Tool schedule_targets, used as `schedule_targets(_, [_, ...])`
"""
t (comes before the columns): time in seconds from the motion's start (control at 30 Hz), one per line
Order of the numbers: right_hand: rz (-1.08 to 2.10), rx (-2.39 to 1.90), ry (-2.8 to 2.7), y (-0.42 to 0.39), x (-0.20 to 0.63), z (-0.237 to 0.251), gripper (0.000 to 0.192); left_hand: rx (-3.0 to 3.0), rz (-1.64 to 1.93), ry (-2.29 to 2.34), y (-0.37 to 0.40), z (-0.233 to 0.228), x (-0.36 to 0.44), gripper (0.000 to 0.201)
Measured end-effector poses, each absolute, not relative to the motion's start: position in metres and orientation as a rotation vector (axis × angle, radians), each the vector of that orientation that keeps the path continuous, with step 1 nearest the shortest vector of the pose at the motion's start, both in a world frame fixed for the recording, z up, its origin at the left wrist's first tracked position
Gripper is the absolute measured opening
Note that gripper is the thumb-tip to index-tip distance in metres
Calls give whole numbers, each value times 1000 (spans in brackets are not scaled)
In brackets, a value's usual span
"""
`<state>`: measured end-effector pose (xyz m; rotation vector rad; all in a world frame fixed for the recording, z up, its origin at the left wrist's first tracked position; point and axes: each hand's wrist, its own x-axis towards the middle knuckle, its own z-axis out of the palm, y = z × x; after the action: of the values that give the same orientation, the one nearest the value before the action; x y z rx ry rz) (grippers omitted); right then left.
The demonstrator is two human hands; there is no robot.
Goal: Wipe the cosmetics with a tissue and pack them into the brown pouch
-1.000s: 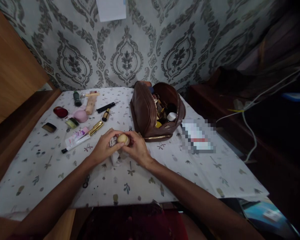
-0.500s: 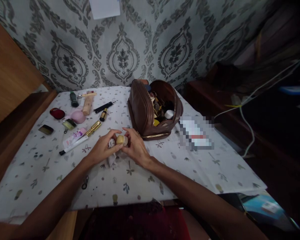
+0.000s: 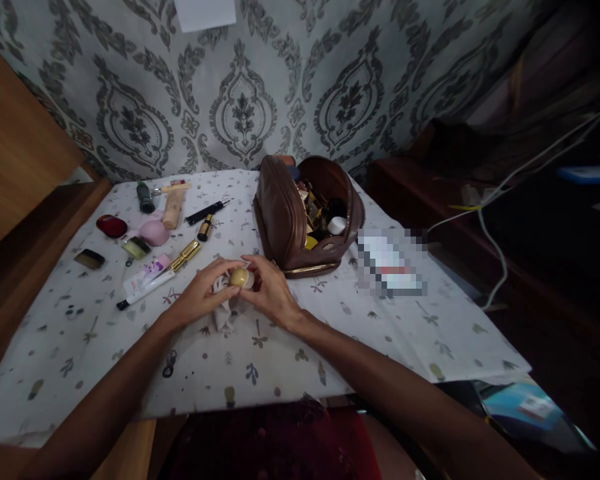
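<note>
Left hand (image 3: 203,287) and right hand (image 3: 273,293) are closing around a small yellowish round-topped container (image 3: 239,277), gripping it together with curled fingers; thumbs and fingertips are meeting near it. Patterned wall covering (image 3: 243,113) is spanning the background, with a white sheet (image 3: 205,15) hanging at the upper edge. Below it, the tabletop (image 3: 420,333) is spreading out, wearing a pale printed cover. Wooden furniture (image 3: 20,127) is rising along the left side.

Among the things on the cover, a brown bag (image 3: 283,223) is standing largest, just beyond the right hand; it is gaping open and holding a jumble of items, a white round one (image 3: 337,225) showing near its front. A pixelated item (image 3: 393,263) is lying to its right, too masked to identify. On the left, a white-and-pink tube (image 3: 147,275) is lying beside a white stick (image 3: 153,288) with a black end. Farther back, a beige tube (image 3: 173,208) and a slim black item (image 3: 205,212) are lying apart, while a pink rounded item (image 3: 153,233) is sitting near the beige tube. A dark red item (image 3: 111,226), a gold tube (image 3: 185,255) and a dark green bottle (image 3: 145,197) are lying around these. Under the left hand, a bunched whitish cloth (image 3: 224,320) is hanging. Smallest, the container is resting between both hands, just in front of the bag.
</note>
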<state>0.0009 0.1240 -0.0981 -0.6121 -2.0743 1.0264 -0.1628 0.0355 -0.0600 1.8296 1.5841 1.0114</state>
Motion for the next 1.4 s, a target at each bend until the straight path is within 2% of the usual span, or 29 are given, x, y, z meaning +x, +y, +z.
schedule_targets(0.1, [1022, -623, -2074, 125, 1, -98, 54, 1721, 1019, 1686, 35, -61, -163, 48])
schedule_targets(0.27, [1123, -630, -2090, 123, 3, -94, 53, 1672, 978, 1643, 37, -57, -161, 26])
schedule_targets(0.4, [1417, -582, -2007, 124, 2, -92, 50, 1680, 1025, 1536, 37, -52, -164, 31])
schedule_targets(0.53, [1851, -526, -1724, 128, -3, -94, 64, 1603, 1084, 1612, 38, -57, -169, 36])
schedule_targets(0.63, [2039, -546, -1552, 130, -6, -95, 65, 1518, 1210, 1726, 39, -62, -172, 36])
schedule_targets(0.7, [1977, -599, -1555, 130, -5, -94, 61, 1487, 1248, 1764, 40, -61, -173, 32])
schedule_targets(0.9, [1368, -740, -1983, 121, 2, -88, 39, 1594, 1083, 1748, 37, -56, -164, 28])
schedule_targets(1.03, [1265, -702, -2084, 119, 6, -84, 44, 1666, 915, 1737, 35, -54, -161, 29])
schedule_targets(1.23, [1403, -649, -2038, 124, 3, -89, 51, 1758, 869, 1673, 34, -48, -164, 29])
schedule_targets(1.4, [1958, -543, -1576, 128, -4, -94, 53, 1531, 1174, 1792, 39, -55, -172, 30])
